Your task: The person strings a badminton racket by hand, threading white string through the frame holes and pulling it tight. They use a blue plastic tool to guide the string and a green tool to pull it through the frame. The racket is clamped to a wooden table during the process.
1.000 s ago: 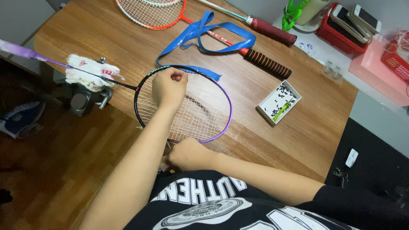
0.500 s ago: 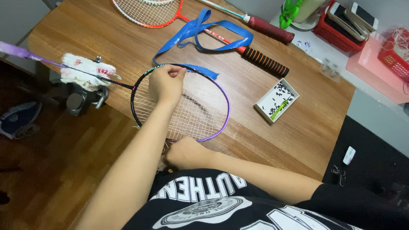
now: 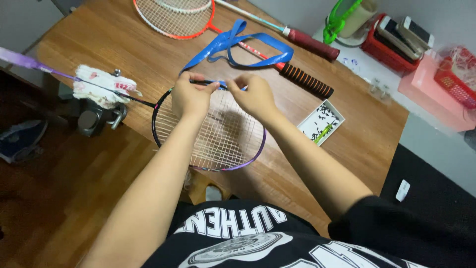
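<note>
A dark-framed racket (image 3: pixel 213 144) lies at the near edge of the wooden tabletop (image 3: pixel 124 44), its far rim pinched between the closed fingers of the left hand (image 3: pixel 191 97) and right hand (image 3: pixel 255 97). Just right sits a small white rectangular box (image 3: pixel 321 122); a blue strap (image 3: pixel 238 47) loops beyond, red and pink containers (image 3: pixel 431 74) farther right.

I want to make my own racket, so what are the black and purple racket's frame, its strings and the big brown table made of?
The black and purple racket frame looks like glossy painted carbon or metal; its thin, shiny hoop does not settle which. The white criss-cross strings look like thin nylon cord, taut and slightly shiny. The brown table looks like varnished wood, showing grain lines and a soft sheen.
</note>
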